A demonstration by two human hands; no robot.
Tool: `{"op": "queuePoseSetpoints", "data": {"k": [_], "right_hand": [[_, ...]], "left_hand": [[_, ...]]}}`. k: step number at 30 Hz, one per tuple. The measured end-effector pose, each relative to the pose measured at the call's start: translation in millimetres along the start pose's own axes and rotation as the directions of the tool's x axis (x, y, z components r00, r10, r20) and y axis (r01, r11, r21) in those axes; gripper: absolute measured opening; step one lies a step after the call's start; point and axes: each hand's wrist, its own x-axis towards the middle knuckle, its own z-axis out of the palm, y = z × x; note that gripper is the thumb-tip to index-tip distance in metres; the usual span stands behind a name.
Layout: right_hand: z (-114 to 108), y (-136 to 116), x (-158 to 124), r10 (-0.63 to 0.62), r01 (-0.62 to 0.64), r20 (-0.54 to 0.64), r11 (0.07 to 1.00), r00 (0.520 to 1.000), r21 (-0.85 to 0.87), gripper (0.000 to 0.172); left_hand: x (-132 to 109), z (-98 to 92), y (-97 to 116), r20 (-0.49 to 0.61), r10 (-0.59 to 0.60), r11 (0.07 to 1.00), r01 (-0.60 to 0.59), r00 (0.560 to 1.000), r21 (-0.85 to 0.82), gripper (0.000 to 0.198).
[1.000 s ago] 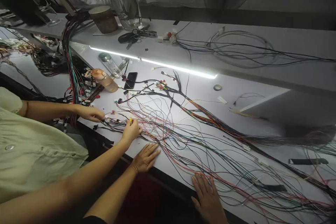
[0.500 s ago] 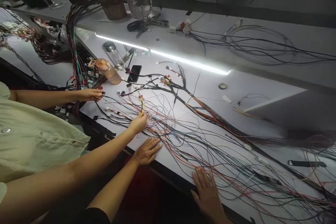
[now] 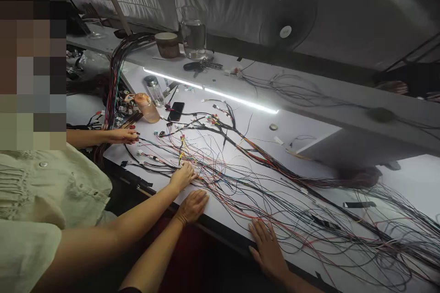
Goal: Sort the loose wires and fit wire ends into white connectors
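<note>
My left hand (image 3: 193, 204) lies on the front edge of the white table, fingers stretched out and holding nothing. Close to its fingertips runs a spread of thin loose wires (image 3: 237, 213), red, black and green. Further right, my right hand (image 3: 267, 243) rests flat on the same edge with its fingers apart, next to the red wires. A co-worker's hand (image 3: 184, 175) is among the wires just beyond my left hand, by a yellow-wired bunch (image 3: 182, 149). The co-worker's other hand (image 3: 125, 136) pinches a small dark connector end at the table's left.
A thick black-sleeved wire harness (image 3: 247, 141) crosses the table. Behind it lie a phone (image 3: 176, 111), an orange bottle (image 3: 147, 108), a clear bottle (image 3: 154, 90) and a tape roll (image 3: 273, 127). A lit tube (image 3: 237, 96) runs under the shelf, which holds a glass jug (image 3: 194, 34).
The view has tilted up and turned slightly left, showing more of the co-worker and the fan. The co-worker's nearer hand has lowered from the yellow wires toward the table. My hands stay on the edge.
</note>
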Motion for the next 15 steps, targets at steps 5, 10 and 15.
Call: {"op": "queuePoseSetpoints", "data": {"k": [5,10,15], "right_hand": [[-37,17,39,-0.086,0.082,0.042,0.993,0.995,0.08,0.055],[-30,5,148,-0.232,0.216,0.048,0.952,0.972,0.218,0.06],[15,-10,228,-0.296,0.259,0.065,0.906,0.953,0.333,0.079]], "left_hand": [[-11,22.1,33,-0.125,-0.199,0.97,0.214,0.972,0.118,0.037],[17,-9.1,-15,0.055,-0.278,0.958,0.273,0.959,0.088,0.033],[34,-42.1,-124,0.252,-0.367,0.929,0.337,0.895,0.154,0.039]]}}
